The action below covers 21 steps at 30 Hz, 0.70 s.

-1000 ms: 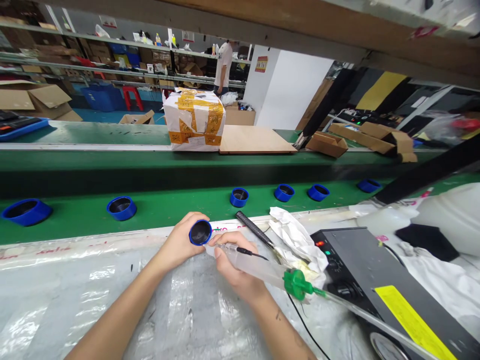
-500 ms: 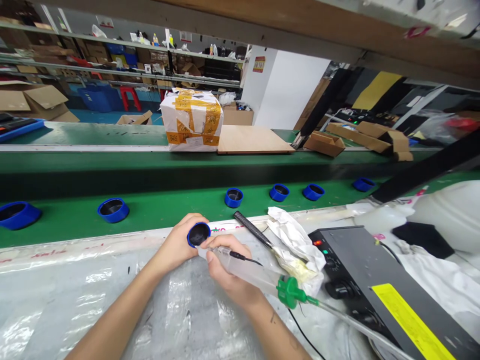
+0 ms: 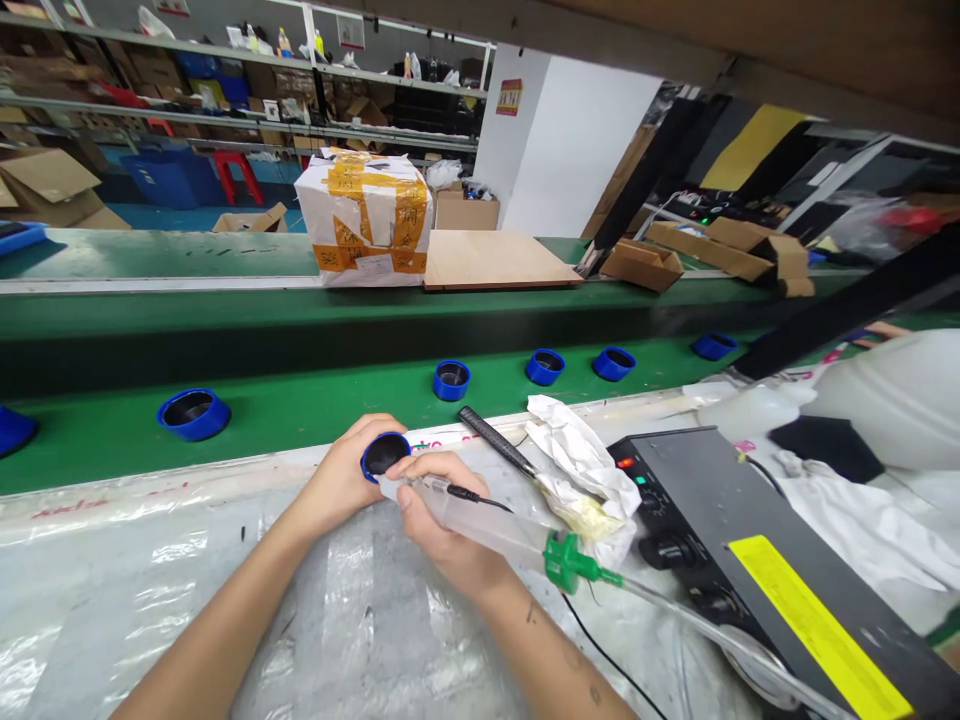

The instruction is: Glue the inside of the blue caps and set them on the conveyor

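My left hand (image 3: 341, 480) is wrapped round a small blue cap (image 3: 385, 455) with a black inside, held just above the plastic-covered bench. My right hand (image 3: 439, 515) grips a clear dispensing syringe (image 3: 487, 525) with a green fitting (image 3: 564, 563) at its rear, from which a clear tube runs off to the right. The syringe's front end sits at the cap's rim, under my fingers. A thin black cable lies along the syringe barrel.
Several blue caps (image 3: 193, 413) ride on the green conveyor belt (image 3: 315, 405) beyond the bench. A black-handled tool (image 3: 496, 455) and crumpled white cloth (image 3: 581, 470) lie right of my hands. A grey controller box (image 3: 750, 560) stands at the right. A taped parcel (image 3: 365, 215) sits on the far belt.
Both hands stay together on the cap and syringe. The caps on the belt have drifted left, and the view has shifted a little.
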{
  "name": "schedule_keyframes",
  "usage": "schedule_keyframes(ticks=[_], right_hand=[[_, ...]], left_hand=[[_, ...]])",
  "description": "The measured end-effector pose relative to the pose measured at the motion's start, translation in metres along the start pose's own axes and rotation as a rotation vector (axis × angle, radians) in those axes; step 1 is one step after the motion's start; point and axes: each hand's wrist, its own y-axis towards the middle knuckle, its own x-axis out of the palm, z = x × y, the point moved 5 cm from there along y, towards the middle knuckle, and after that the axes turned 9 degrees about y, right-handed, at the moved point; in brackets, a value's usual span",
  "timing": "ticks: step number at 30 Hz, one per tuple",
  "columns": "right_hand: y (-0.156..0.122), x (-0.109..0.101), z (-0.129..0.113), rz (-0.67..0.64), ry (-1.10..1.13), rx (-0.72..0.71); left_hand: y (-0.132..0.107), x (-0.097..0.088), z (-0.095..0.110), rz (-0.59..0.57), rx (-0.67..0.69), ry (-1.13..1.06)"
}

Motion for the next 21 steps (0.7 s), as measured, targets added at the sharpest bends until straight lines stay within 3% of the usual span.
schedule_keyframes(ticks=[14,21], right_hand=[[-0.004,0.004,0.011,0.024,0.083,0.031],[0.000,0.003,0.002,0.043,0.066,0.045]], left_hand=[[0.000,0.000,0.000,-0.005,0.025,0.027],[0.000,-0.001,0.001,-0.001,0.033,0.048]])
